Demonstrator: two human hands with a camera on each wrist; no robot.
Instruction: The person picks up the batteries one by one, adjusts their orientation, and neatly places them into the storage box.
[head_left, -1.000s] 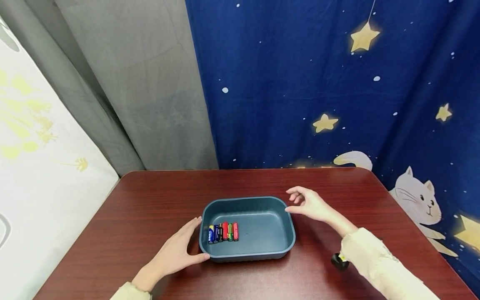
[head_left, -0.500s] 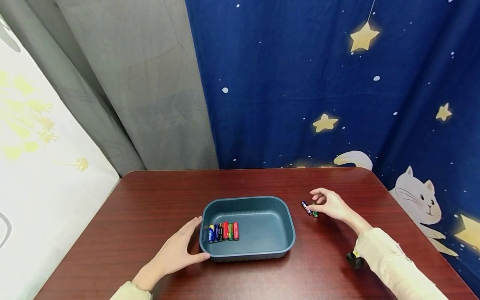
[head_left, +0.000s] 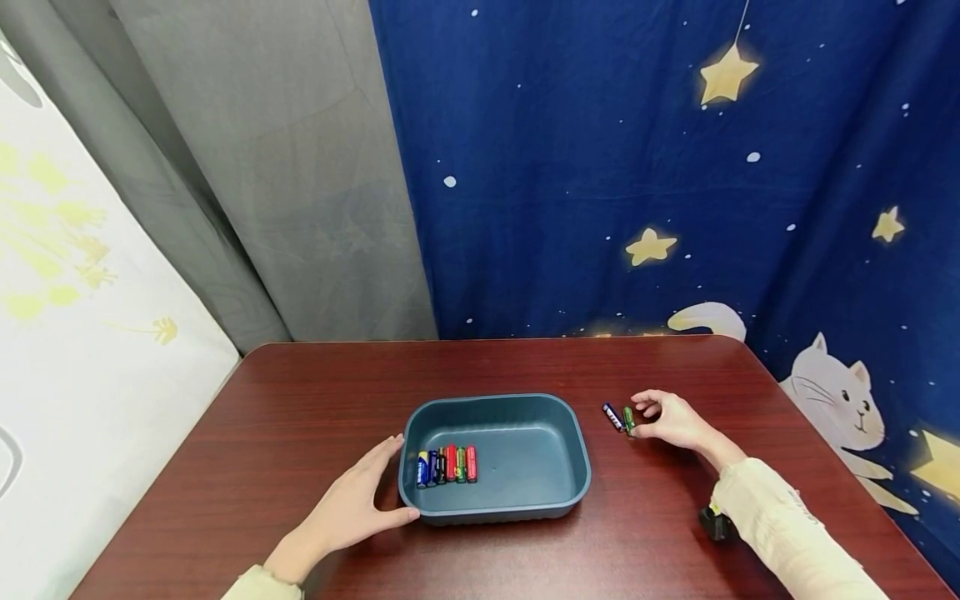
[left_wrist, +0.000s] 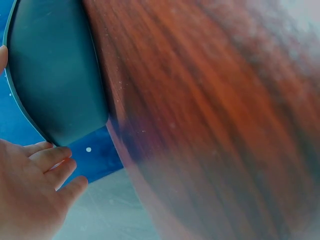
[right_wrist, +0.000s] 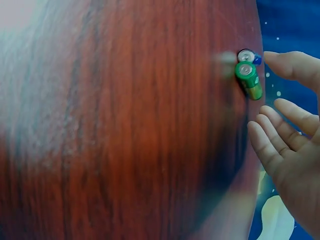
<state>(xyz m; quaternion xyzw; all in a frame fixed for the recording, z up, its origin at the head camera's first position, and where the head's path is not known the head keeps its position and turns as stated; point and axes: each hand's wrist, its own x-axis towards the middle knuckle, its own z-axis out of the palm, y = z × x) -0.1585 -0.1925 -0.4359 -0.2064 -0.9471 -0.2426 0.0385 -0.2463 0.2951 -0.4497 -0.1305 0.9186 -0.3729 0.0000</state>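
A blue-grey plastic bin (head_left: 525,492) stands on the table. My left hand (head_left: 345,508) rests against its left end, fingers at the side and thumb at the near corner; in the left wrist view the extended fingertips meet the bin's edge. Lined up inside on the left are several batteries (head_left: 451,462), blue, black, red and green. To the right of the bin, a blue-and-white battery (head_left: 612,416) and a green battery (head_left: 628,421) lie side by side. My right hand (head_left: 671,421) hovers at the green one, thumb and fingers spread, gripping nothing.
The brown wooden table (head_left: 337,375) ends at a far edge in front of grey and blue star-printed curtains (head_left: 600,167). A black device (head_left: 715,523) hangs under my right wrist. A white printed cloth (head_left: 90,333) hangs on the left.
My right hand has moved right from the bin's right rim to the two loose batteries, passing over them and uncovering both. The left hand and bin have stayed put.
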